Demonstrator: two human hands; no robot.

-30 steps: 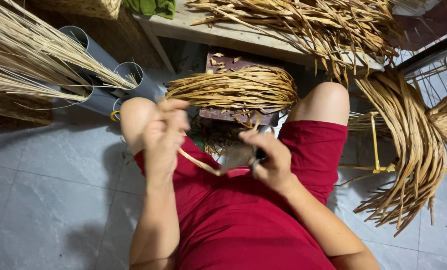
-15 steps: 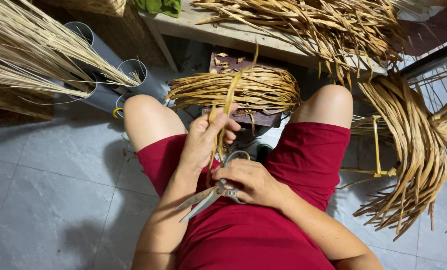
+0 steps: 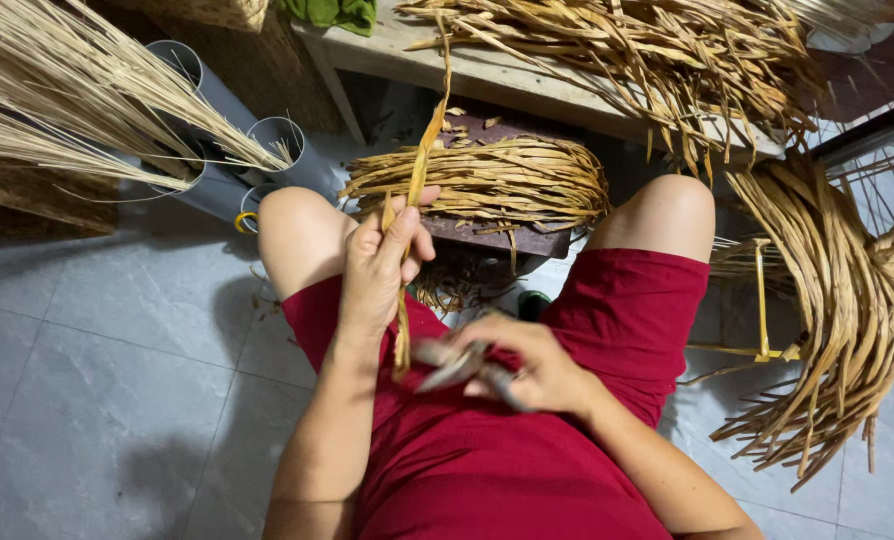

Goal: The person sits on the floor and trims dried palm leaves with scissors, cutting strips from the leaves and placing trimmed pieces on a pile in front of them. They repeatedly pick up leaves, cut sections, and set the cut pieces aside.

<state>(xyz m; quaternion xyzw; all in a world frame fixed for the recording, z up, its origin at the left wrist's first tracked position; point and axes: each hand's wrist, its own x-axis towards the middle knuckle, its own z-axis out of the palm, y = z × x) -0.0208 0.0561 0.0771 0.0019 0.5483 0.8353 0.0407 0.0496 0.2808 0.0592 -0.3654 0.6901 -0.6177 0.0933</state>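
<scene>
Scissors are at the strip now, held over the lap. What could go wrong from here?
The scissors in the right hand are close under the left hand, so a slip might nick its fingers. The dried strip hangs long and loose; it may twist and cut crooked.

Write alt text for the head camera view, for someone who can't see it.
A seated person in red shorts holds a dried leaf strip upright in the left hand, while the right hand holds blurred scissors at its lower end. Bundles of dried strips lie around on the tiled floor.
</scene>
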